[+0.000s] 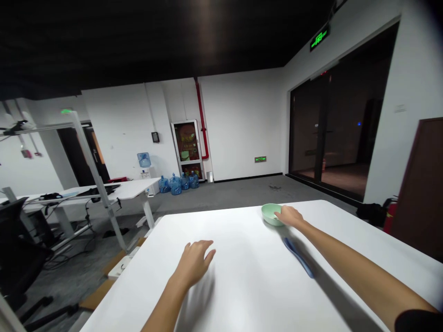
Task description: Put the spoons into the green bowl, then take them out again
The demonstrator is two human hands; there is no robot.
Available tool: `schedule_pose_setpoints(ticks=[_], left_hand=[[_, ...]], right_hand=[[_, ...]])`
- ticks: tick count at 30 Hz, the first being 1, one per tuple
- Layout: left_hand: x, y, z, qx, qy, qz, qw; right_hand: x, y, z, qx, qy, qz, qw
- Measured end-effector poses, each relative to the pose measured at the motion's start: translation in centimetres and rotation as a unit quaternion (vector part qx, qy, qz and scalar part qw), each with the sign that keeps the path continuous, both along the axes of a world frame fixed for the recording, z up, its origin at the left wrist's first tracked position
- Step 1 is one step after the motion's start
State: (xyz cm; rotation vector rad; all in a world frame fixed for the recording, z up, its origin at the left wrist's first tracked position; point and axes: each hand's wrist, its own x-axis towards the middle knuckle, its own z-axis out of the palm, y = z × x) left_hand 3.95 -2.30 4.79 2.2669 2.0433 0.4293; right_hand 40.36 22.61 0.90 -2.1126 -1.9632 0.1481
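My right hand [290, 216] rests at the far side of the white table [221, 276], its fingers hooked over the rim of a pale green bowl [271, 214]. The inside of the bowl is mostly hidden from this angle. A long blue plastic utensil [298, 257] lies on the tabletop just below my right forearm, apart from the bowl. My left hand [194, 263] is over the middle of the table, fingers loosely spread, holding nothing.
A fire extinguisher [390, 216] and black bag [371, 214] stand beyond the table's right edge. Left of it are a black office chair [17, 240] and a second white desk [93, 194] with cables. Blue water jugs [176, 184] line the far wall.
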Motion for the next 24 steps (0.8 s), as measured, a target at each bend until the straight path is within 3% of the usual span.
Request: schedule_pose_setpoints(ticks=[7,13,19,24], left_hand=[[-0.3,-0.2,0.0,0.017,0.021,0.006,1.000],[-0.5,-0.4,0.0,0.020,0.033,0.008,0.999],[-0.3,-0.8,0.0,0.023,0.031,0.011,0.999],[-0.3,-1.0,0.0,0.024,0.028,0.010,0.999]], right_hand=[[1.3,-5.5,2.4,0.045,0.028,0.026,0.998],[3.6,-10.9,2.9,0.063,0.047,0.081,0.994],[4.5,-14.8,1.3,0.055,0.052,0.117,0.990],[4.5,-15.4,-1.1,0.041,0.044,0.121,0.991]])
